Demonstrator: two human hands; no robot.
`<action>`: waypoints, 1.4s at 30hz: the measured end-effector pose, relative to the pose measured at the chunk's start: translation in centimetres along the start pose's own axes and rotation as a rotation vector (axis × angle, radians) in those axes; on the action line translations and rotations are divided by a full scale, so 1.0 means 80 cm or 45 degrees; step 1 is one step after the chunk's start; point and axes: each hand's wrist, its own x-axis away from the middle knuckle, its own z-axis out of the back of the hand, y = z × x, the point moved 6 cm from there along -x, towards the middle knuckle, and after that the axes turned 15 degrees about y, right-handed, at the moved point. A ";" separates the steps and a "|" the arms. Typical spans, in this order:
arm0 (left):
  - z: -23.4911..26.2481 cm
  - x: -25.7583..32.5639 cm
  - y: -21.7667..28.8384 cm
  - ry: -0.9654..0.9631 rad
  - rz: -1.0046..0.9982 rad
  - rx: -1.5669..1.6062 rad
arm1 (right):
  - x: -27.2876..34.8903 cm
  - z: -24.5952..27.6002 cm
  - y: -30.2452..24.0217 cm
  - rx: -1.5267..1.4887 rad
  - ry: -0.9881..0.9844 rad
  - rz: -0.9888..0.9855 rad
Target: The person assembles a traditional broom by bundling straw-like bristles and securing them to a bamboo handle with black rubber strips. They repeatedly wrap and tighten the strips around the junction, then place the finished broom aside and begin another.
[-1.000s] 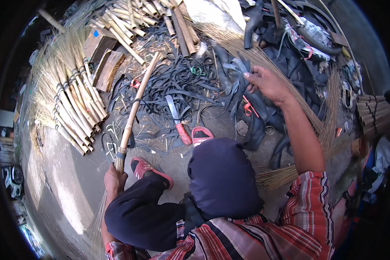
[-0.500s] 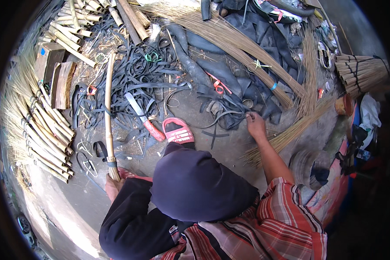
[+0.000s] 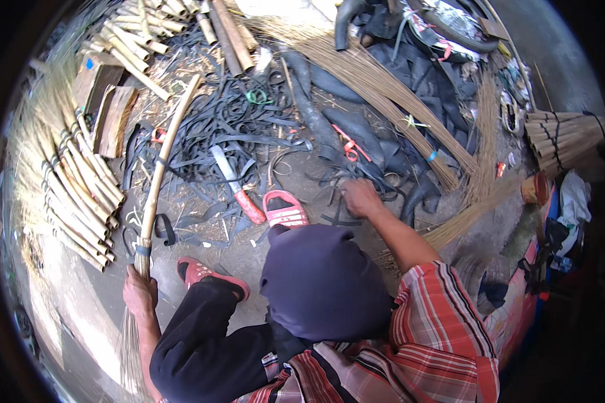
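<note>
Pale bamboo makes the handle (image 3: 154, 191) of a broom, which slants up and away from the person's left side, over the concrete floor. A dark rubber band (image 3: 142, 250) circles its lower end, where the thin straw bristles (image 3: 133, 349) begin; they run down toward the lower edge of the view. The left hand (image 3: 140, 294) grips the straw just below this band, fingers closed around it. A loop of dark rubber strip (image 3: 165, 230) stands beside the handle, close to the band.

The right hand (image 3: 361, 198) is at the near edge of some dark rubber pieces, its fingers bent downward; whether they pinch a strip, I cannot tell. Near it lies a red strip (image 3: 351, 149).

Between the hands are 2 red sandals on the person's feet, 1 (image 3: 286, 211) ahead of the other (image 3: 208, 274). A knife with a red handle (image 3: 250, 208) lies just beyond, its blade reaching toward a tangle of dark strips (image 3: 235, 121).

Farther left, bamboo-handled brooms (image 3: 81, 195) lie in a row beside 2 wooden blocks (image 3: 114, 122). Cut bamboo lengths (image 3: 138, 37) are heaped beyond, and long straw (image 3: 383, 87) stretches across rubber sheets at upper right.
</note>
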 end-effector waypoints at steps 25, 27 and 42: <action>-0.157 0.078 0.066 -0.262 0.217 0.623 | -0.069 -0.074 -0.546 -1.297 -0.817 -0.180; -0.161 0.080 0.066 -0.199 0.203 0.628 | -0.025 -0.131 -0.545 -1.154 -0.816 -0.291; -0.167 0.081 0.065 -0.200 0.233 0.592 | 0.002 -0.136 -0.515 -1.097 -0.981 -0.822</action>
